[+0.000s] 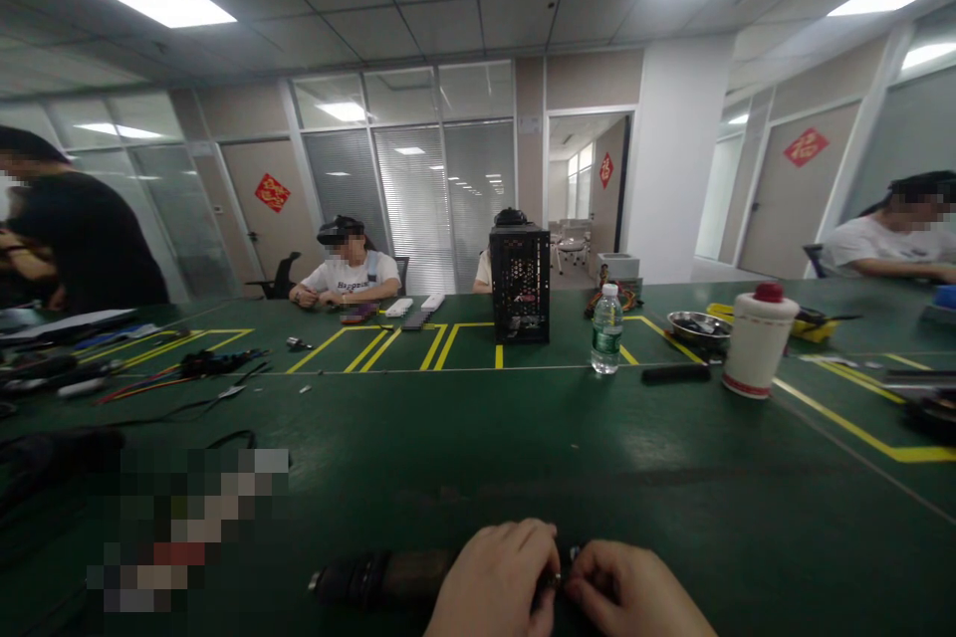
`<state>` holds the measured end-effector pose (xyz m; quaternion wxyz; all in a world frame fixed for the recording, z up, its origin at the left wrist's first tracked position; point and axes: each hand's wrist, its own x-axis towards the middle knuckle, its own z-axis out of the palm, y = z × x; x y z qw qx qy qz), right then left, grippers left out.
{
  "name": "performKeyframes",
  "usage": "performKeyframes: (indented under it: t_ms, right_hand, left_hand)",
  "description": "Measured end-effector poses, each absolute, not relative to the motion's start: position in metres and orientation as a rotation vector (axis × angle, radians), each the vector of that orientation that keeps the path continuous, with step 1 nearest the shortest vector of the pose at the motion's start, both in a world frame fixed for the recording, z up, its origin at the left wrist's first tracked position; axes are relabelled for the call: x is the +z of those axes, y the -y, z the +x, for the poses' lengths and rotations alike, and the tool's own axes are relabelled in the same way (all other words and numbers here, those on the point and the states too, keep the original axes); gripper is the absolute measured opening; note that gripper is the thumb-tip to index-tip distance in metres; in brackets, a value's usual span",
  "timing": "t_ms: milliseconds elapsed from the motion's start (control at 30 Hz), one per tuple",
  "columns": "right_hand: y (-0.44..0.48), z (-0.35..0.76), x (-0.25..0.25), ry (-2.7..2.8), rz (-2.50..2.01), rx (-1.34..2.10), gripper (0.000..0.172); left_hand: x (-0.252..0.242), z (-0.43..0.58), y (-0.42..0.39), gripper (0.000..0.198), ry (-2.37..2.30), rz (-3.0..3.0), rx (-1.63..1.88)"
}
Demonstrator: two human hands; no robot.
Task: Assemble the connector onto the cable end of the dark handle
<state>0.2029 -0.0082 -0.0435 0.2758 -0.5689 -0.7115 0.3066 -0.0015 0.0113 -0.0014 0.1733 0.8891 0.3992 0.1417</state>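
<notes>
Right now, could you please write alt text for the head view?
A left hand and right hand curl close together over a dark green table, beside a dark cylindrical tool; what they hold is unclear. Beyond stands a clear plastic bottle.

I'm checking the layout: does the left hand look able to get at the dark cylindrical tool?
Probably yes: the dark cylindrical tool lies just beside the left hand, with nothing visible between, though that hand is curled close to the right hand.
</notes>
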Motion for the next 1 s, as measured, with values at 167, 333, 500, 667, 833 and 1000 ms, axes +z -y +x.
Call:
performKeyframes:
  t_ms: [167,333,500,667,833,1000]
  right_hand:
    - [0.0084,0.2028,-0.0446,1.901,-1.529,0.82,0.013]
    - [0.0079,0.202,-0.0435,1.922,-1.535,0.782,0.013]
    - [0.0081,0.2024,-0.0444,1.912,-1.533,0.799,0.012]
    - [0.01,0.2012,-0.0416,1.89,-1.53,0.81,0.012]
    - [0.01,0.2006,-0.0411,1.906,-1.555,0.793,0.012]
    - [0.0094,0.201,-0.0422,1.882,-1.531,0.799,0.012]
  left_hand:
    - [-0.0032,-0.0017,-0.0101,0.018,-1.153,2.503,0.457]
    - [-0.0056,-0.0022,-0.0094,0.023,-1.161,2.501,0.492]
    - [-0.0039,-0.0026,-0.009,0.021,-1.121,2.528,0.481]
    - [-0.0085,-0.0028,-0.0101,0.025,-1.135,2.535,0.523]
    - [-0.011,-0.0027,-0.0111,0.024,-1.1,2.571,0.514]
    - [-0.0081,-0.0025,-0.0091,0.023,-1.134,2.544,0.525]
